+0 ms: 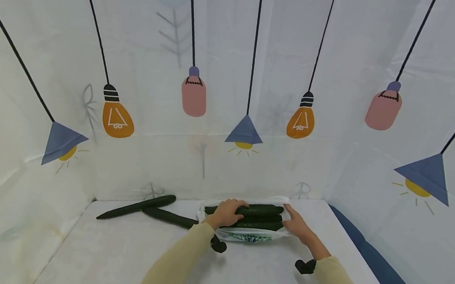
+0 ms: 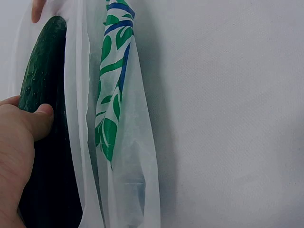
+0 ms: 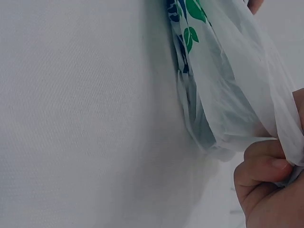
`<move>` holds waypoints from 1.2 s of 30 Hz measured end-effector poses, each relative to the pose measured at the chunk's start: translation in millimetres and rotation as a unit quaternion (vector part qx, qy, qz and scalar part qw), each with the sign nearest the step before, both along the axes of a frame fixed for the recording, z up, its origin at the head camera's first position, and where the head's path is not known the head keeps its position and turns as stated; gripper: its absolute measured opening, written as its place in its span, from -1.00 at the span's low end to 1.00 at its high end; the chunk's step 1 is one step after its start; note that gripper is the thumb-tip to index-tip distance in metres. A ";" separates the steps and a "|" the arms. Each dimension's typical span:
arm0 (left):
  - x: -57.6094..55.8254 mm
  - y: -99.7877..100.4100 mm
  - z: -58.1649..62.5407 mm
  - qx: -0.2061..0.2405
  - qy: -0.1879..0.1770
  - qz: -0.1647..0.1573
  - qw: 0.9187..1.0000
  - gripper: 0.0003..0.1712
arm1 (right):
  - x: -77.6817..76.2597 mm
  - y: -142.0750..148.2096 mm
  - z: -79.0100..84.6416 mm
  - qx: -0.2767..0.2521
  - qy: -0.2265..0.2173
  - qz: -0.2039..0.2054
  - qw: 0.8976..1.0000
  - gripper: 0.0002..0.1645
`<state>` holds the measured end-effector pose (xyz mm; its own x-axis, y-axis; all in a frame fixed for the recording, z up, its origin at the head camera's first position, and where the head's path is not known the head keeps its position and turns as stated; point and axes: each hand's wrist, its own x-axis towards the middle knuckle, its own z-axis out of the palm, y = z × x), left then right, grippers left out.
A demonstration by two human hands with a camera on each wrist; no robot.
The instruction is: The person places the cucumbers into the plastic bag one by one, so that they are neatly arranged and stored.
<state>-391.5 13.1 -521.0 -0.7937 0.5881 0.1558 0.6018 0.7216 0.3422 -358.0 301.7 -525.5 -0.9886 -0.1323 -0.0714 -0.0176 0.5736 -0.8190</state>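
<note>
A white plastic bag (image 1: 228,235) with green and blue leaf print lies on its side on the table, its opening spread. Several dark green cucumbers (image 1: 262,210) lie lengthwise in it. My left hand (image 1: 227,212) reaches into the opening and grips the upper cucumber (image 2: 45,66) near its left end, thumb across its side in the left wrist view. At the bag's right end, my right hand (image 1: 298,225) pinches the bag's edge; in the right wrist view the plastic (image 3: 247,104) is gathered between curled fingers (image 3: 261,168) and thumb.
Left of the bag, one loose cucumber (image 1: 134,207) lies at a slant, touching the end of another cucumber (image 1: 167,216) that runs toward the bag. White fabric walls with printed lamps enclose the white-covered table (image 1: 82,251). A blue padded edge (image 1: 367,255) runs along the right.
</note>
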 end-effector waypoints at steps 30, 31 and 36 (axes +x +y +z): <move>-18.9 -28.1 -1.3 0.112 -0.087 0.021 0.990 -0.69 | 0.2 -6.3 6.8 0.024 0.007 0.009 1.000 -0.07; -18.8 -29.7 -1.1 0.118 -0.090 0.021 0.989 -0.70 | 0.4 -5.7 6.8 0.024 0.007 0.010 1.000 -0.07; -17.2 -37.7 -6.5 0.145 -0.089 0.015 0.985 -0.77 | 5.7 -3.1 5.3 0.026 0.003 0.008 1.000 -0.06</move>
<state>-408.7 -24.6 -527.5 -0.8396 0.5153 0.1720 0.4944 0.5937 0.6349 -352.4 298.5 -520.2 -0.9869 -0.1439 -0.0726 -0.0318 0.6153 -0.7876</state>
